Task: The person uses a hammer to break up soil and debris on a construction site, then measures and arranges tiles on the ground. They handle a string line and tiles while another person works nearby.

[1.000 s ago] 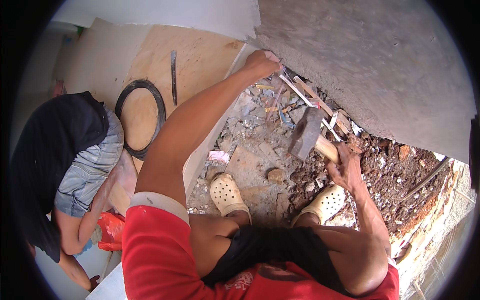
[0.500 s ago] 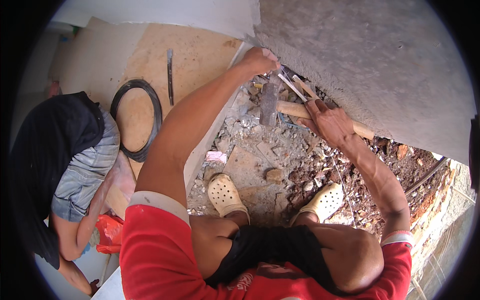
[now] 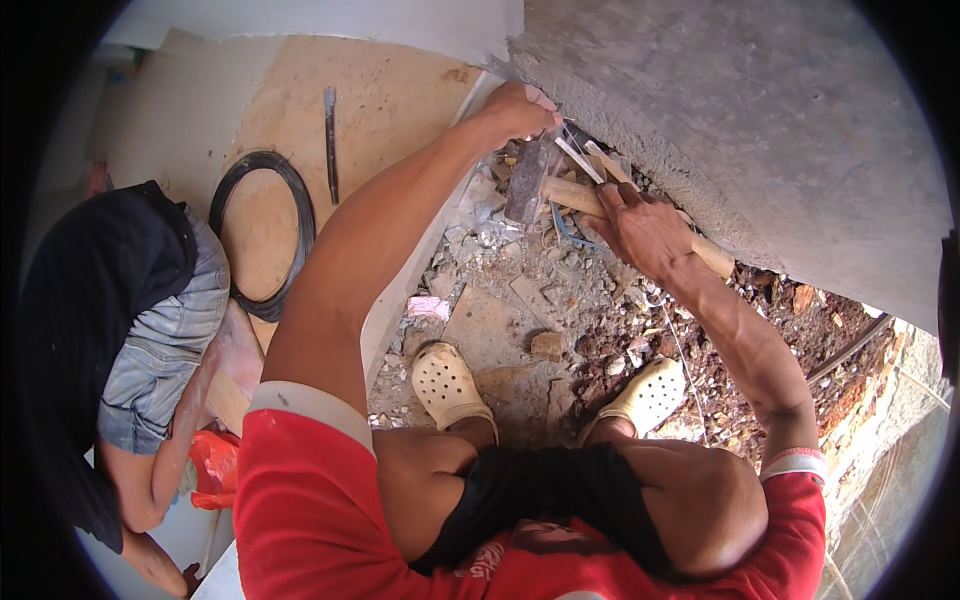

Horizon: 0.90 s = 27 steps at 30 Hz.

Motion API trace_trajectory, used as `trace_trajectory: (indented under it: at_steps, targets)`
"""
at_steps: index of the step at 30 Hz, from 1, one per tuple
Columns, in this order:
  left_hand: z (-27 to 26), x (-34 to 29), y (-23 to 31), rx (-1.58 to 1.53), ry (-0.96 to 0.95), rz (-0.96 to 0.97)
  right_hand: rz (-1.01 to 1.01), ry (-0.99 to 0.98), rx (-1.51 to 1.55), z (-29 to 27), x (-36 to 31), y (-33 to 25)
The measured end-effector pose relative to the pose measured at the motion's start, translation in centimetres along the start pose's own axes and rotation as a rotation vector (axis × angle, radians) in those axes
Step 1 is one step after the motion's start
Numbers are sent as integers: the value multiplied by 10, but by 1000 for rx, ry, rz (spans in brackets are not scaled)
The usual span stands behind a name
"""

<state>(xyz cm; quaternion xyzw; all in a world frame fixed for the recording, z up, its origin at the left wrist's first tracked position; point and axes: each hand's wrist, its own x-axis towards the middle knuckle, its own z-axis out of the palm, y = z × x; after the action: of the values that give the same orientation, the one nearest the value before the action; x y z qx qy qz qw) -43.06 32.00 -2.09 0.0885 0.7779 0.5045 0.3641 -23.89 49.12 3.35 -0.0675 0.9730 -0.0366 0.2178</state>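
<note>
At the base of the grey wall, my left hand [image 3: 525, 113] is closed in a pinch, and what its fingers hold is too small to make out. My right hand [image 3: 645, 232] is wrapped over the wooden handle of a hammer [image 3: 527, 182]. The hammer's heavy metal head lies to the left, close below my left hand. A thin white strip [image 3: 580, 161] slants from near my left fingers to my right fingertips. Beside it, against the wall, lies a pale wooden stick [image 3: 610, 163]. A blue strap [image 3: 570, 232] shows just under the handle.
Rubble and broken tile [image 3: 485, 318] cover the ground around my feet. A rendered wall [image 3: 720, 110] rises at the right. On the raised floor at the left lie a black wire coil [image 3: 220, 215] and a dark chisel-like bar [image 3: 331, 145]. Another person [image 3: 120, 300] bends beside it.
My right hand and the hammer have shifted slightly up and left, and the hammer's head has tilted. My left hand keeps its pinch near the wall.
</note>
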Motion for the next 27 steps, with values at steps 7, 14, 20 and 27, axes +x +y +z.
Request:
trace_trajectory:
  at_steps: [7, 14, 20, 27]
  targets:
    - [-2, 6, -9, -10, 23, 17, -328, 76, -91, 10, -11, -2]
    - [1, 6, -5, 14, -3, 48, -120, 212, 10, 23, -3, -4]
    - [-7, 8, -12, 20, -23, 14, -303, 58, -89, 18, -16, -13]
    - [1, 11, -7, 41, 14, 18, -130, 120, 82, 27, -8, -11]
